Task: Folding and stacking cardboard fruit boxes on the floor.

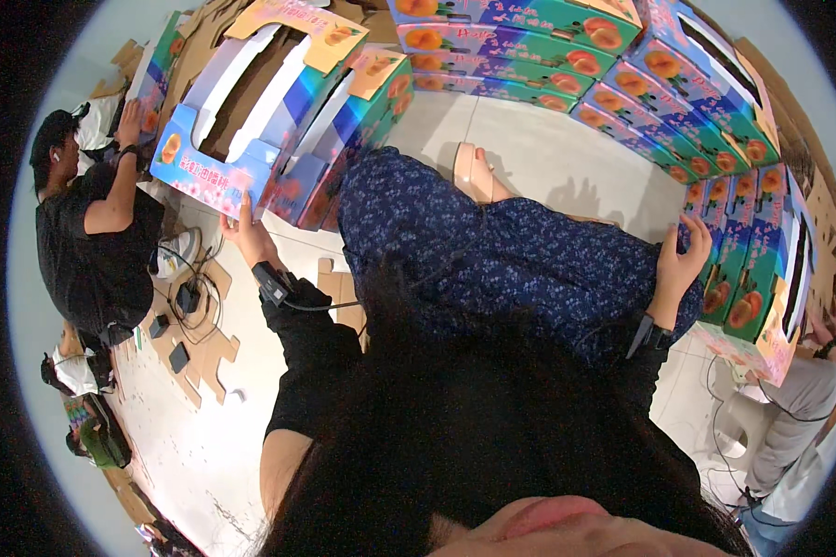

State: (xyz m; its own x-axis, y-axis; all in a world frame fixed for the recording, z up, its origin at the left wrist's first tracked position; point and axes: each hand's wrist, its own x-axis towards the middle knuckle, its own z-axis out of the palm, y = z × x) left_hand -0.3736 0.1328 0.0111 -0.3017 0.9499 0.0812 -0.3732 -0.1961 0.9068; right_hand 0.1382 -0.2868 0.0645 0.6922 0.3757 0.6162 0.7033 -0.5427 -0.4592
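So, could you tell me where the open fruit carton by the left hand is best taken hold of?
Probably by its low blue front wall, coming from the near side. The open fruit carton lies tilted with that wall facing the person, and the left hand already touches its lower edge. The top is open with loose flaps, a poor grip. The right hand rests on another stacked carton.

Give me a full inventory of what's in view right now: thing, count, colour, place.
Open fruit carton: one, blue and pink with brown inside, upper left, left hand on its lower edge.
Stacked fruit cartons: many, blue, green and orange, in rows across the top and down the right.
Carton by the right hand: one, green and blue, right side.
Cardboard scraps: several, brown, on the floor at left.
Person in black: one, far left, handling a carton.
Seated person: one, grey trousers, lower right.
Blue patterned skirt: one, centre.
Left hand: open on the carton.
Right hand: open, fingers against the carton.
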